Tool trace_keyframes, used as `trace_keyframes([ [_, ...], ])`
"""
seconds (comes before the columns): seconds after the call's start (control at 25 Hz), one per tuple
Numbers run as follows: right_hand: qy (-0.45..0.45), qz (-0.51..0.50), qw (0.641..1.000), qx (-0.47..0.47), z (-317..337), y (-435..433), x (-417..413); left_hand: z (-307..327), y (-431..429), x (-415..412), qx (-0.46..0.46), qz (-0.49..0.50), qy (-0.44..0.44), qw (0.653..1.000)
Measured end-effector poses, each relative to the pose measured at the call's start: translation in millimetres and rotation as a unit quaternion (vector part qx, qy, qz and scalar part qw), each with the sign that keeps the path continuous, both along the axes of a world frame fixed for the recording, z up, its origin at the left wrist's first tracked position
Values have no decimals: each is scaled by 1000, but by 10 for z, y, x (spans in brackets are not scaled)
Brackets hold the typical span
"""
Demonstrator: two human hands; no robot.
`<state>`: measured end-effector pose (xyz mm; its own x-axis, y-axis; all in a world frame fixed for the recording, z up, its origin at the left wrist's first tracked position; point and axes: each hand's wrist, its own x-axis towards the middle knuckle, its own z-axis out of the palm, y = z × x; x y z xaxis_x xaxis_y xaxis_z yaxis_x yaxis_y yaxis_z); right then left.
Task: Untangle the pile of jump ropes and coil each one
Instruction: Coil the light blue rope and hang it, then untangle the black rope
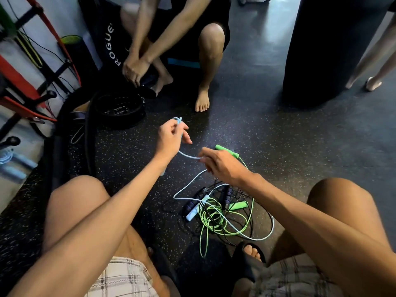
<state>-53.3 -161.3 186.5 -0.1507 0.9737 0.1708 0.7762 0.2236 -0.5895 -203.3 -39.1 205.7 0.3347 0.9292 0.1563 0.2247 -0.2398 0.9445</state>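
Observation:
A tangled pile of jump ropes (216, 213) lies on the dark speckled floor between my knees: a bright green rope, a thin black one with dark purple handles (228, 195), and a light blue rope (188, 156). My left hand (170, 136) pinches loops of the light blue rope, raised above the floor. My right hand (220, 166) pinches the same rope a short span away, and the cord runs down from it into the pile. One green handle (227, 151) lies just beyond my right hand; a light blue handle (196, 209) rests in the pile.
Another person squats opposite, bare foot (202, 100) on the floor, hands busy with something dark. A black round basket (119, 110) sits at the left by a red and black rack (25, 86). A black punching bag (325, 50) stands at the right. Another light blue rope (12, 161) lies far left.

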Motion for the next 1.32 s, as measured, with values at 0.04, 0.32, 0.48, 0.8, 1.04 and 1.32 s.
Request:
trace_keyframes([
  [0.04, -9, -6, 999, 30, 44, 2, 6, -12, -3, -7, 10, -27, 44, 999],
  [0.32, -56, -113, 986, 108, 135, 43, 195, 12, -143, 26, -171, -253, 113, 946],
  [0.48, -73, -147, 983, 77, 120, 81, 303, 160, -139, -4, -285, -295, 9, 912],
  [0.8, 25, -99, 991, -88, -55, 57, 288, 218, 74, -100, -439, -167, -330, 819],
  [1.04, 44, -34, 992, -115, -41, 21, 69, 190, 166, -64, -379, -27, -406, 831],
  [1.32, 0, -14, 1000, 19, 120, 7, -16, -20, 39, -15, -59, -41, -10, 997],
])
